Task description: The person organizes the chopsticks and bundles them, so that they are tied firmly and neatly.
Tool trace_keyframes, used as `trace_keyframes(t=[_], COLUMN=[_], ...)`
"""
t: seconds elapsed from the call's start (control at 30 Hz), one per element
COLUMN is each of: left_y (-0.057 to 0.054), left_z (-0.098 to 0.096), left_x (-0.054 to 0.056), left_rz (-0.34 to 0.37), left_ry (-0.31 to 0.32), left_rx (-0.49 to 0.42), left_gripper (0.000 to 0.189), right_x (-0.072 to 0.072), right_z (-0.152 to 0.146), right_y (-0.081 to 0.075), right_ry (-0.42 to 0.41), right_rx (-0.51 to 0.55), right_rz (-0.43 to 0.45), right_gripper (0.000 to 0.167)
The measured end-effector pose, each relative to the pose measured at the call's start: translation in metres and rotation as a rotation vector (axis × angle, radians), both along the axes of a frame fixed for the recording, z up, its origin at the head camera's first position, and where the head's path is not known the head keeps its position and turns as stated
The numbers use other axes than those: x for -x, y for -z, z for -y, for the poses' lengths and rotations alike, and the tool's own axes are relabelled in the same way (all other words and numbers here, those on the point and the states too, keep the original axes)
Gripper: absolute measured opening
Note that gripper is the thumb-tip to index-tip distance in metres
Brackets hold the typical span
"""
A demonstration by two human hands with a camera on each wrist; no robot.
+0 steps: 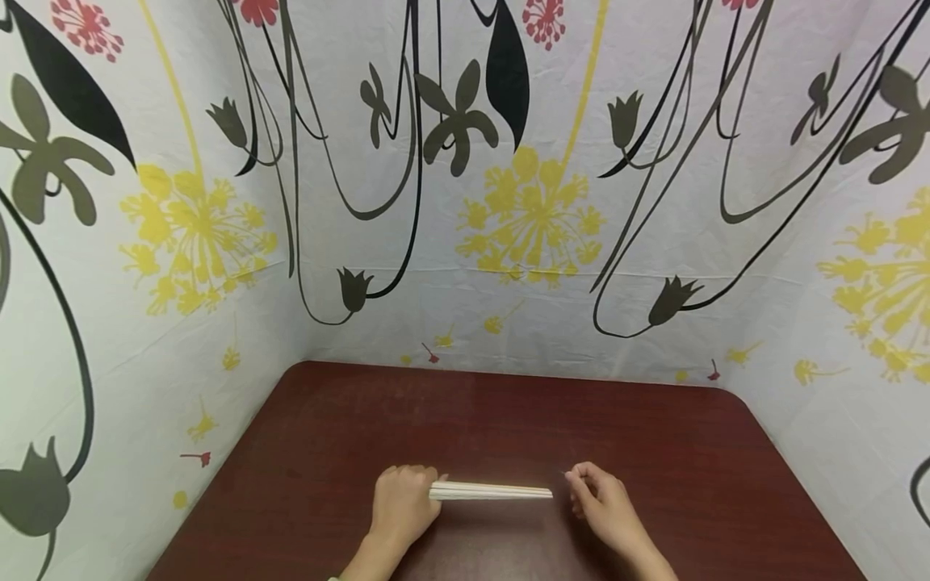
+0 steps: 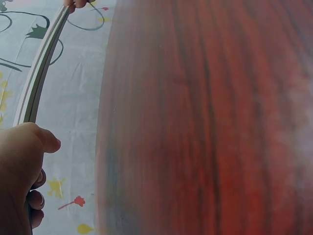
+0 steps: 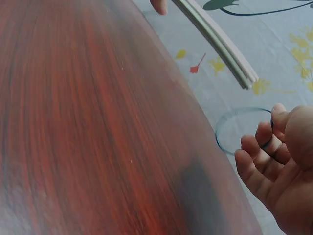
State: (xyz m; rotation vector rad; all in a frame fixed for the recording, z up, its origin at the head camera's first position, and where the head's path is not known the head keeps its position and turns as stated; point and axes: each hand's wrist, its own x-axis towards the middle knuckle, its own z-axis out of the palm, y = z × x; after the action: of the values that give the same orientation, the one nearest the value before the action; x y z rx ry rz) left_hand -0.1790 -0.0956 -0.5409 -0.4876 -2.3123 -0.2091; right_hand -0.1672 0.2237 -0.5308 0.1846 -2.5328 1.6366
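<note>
A bundle of pale chopsticks [image 1: 494, 491] lies level above the table, gripped at one end by my left hand [image 1: 405, 502]. In the left wrist view the left hand [image 2: 22, 161] has its fingers curled round the bundle [image 2: 44, 68]. My right hand [image 1: 603, 504] is just beyond the bundle's free end, apart from it. Between the thumb and fingers of the right hand [image 3: 283, 156] a thin dark elastic band [image 3: 217, 132] is pinched, hanging as a loose loop near the chopstick ends [image 3: 247, 81].
The dark red-brown wooden table [image 1: 436, 420] has rounded far corners. White cloth [image 1: 450, 323] printed with yellow, red and grey flowers stands behind it and along both sides.
</note>
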Motion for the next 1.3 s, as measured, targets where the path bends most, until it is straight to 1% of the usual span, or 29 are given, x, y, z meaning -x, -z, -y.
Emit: trace_keyframes(t=[0.23, 0.3, 0.43, 0.53, 0.7, 0.87, 0.97, 1.1, 1.3], left_y=[0.001, 0.001, 0.001, 0.001, 0.002, 0.002, 0.002, 0.002, 0.003], left_z=[-0.001, -0.001, -0.001, -0.002, -0.002, -0.002, -0.002, -0.002, -0.003], left_x=[0.0, 0.0, 0.0, 0.0, -0.001, -0.001, -0.001, -0.001, -0.002], left_rz=[0.0, 0.007, 0.013, 0.007, -0.001, 0.008, 0.012, -0.003, -0.009], left_ry=[-0.005, -0.008, -0.012, -0.012, -0.017, -0.033, -0.04, -0.05, -0.089], left_rx=[0.004, 0.003, 0.005, 0.005, 0.004, -0.006, -0.011, -0.023, -0.042], left_gripper=[0.043, 0.043, 0.042, 0.041, 0.04, 0.038, 0.037, 0.036, 0.034], right_x=[-0.006, -0.007, -0.009, -0.009, -0.01, -0.012, -0.014, -0.016, -0.018], right_z=[0.003, 0.004, 0.005, 0.007, 0.009, 0.011, 0.012, 0.014, 0.018], right_y=[-0.006, -0.005, -0.004, -0.003, -0.002, -0.001, 0.0, 0.0, 0.004], right_ry=[-0.176, -0.214, -0.256, -0.262, -0.25, -0.239, -0.25, -0.269, -0.308], right_rx=[0.031, 0.04, 0.042, 0.035, 0.013, 0.017, 0.027, 0.031, 0.023], right_rz=[0.054, 0.049, 0.025, 0.029, 0.061, 0.086, 0.07, 0.054, 0.074], right_gripper=[0.017, 0.018, 0.019, 0.022, 0.026, 0.028, 0.026, 0.024, 0.024])
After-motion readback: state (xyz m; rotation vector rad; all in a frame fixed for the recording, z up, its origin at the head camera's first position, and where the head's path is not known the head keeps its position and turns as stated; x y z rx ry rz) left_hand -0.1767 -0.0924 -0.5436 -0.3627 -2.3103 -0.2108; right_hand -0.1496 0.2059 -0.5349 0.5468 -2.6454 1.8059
